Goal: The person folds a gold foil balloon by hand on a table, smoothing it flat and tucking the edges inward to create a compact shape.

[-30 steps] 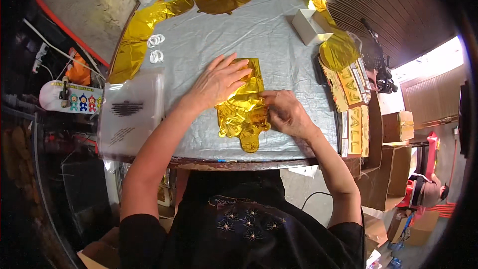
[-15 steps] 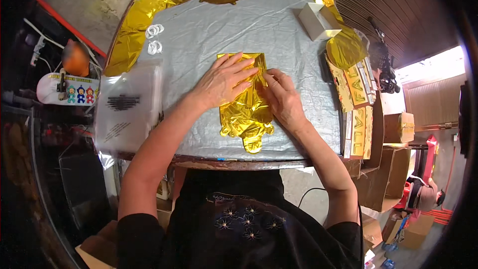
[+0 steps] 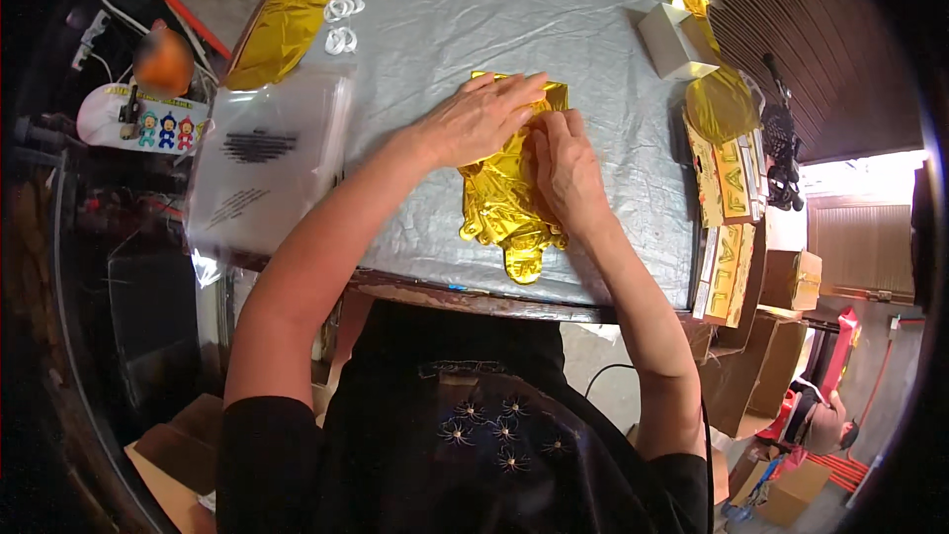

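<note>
A folded piece of shiny gold foil (image 3: 504, 193), which looks like a flat foil balloon, lies on the grey-covered table. Its lower end is crinkled, with rounded lobes and a narrow tab toward me. Across its upper part rests my left hand (image 3: 474, 124), laid flat with fingers stretched out to the right. My right hand (image 3: 573, 173) is at the foil's right edge, fingers bent and closed on it close to the left fingertips. The exact fold under both hands is hidden.
Clear plastic bags (image 3: 297, 129) are stacked at the left, below white ribbon coils (image 3: 343, 8). More gold foil (image 3: 282, 30) lines the far edge. An open white box (image 3: 682, 44) and printed yellow cardboard (image 3: 730, 178) are at right. Cardboard boxes (image 3: 766, 371) stand beside the table (image 3: 633, 227).
The whole view has shifted, so the table sits farther up and right. My left fingers are closer together and point more to the right. My right fingers have come further over the foil.
</note>
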`<state>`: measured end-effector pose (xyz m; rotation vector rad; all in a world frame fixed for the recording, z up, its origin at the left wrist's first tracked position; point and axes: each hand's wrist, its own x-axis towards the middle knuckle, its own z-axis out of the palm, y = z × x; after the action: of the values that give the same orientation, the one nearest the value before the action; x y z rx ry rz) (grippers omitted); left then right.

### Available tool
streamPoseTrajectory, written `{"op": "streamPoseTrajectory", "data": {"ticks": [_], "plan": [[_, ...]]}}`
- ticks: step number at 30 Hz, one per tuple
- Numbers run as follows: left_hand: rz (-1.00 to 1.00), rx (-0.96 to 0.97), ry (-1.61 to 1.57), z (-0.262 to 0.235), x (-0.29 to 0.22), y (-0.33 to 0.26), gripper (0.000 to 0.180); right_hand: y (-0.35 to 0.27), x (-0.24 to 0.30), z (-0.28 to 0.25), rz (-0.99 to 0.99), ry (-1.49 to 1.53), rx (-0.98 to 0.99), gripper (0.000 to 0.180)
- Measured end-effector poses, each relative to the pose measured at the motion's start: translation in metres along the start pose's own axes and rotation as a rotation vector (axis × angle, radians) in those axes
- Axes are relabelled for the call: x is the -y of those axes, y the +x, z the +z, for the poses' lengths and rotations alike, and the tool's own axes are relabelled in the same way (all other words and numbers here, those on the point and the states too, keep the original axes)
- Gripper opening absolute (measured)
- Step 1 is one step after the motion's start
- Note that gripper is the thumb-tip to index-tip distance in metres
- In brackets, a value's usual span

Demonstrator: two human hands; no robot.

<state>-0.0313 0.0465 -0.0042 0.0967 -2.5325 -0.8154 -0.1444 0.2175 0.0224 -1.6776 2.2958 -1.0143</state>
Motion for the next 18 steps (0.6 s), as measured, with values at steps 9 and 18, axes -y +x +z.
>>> {"op": "streamPoseTrajectory", "data": {"ticks": [9, 18], "plan": [[-0.331, -0.126, -0.385, -0.033, 0.013, -0.01, 0.045, -0.006, 0.008, 0.011, 0.035, -0.134, -0.065, 0.016], [-0.063, -0.041, -0.12, -0.052, -0.007, -0.046, 0.025, -0.007, 0.005, 0.015, -0.039, -0.166, -0.14, 0.023]]}}
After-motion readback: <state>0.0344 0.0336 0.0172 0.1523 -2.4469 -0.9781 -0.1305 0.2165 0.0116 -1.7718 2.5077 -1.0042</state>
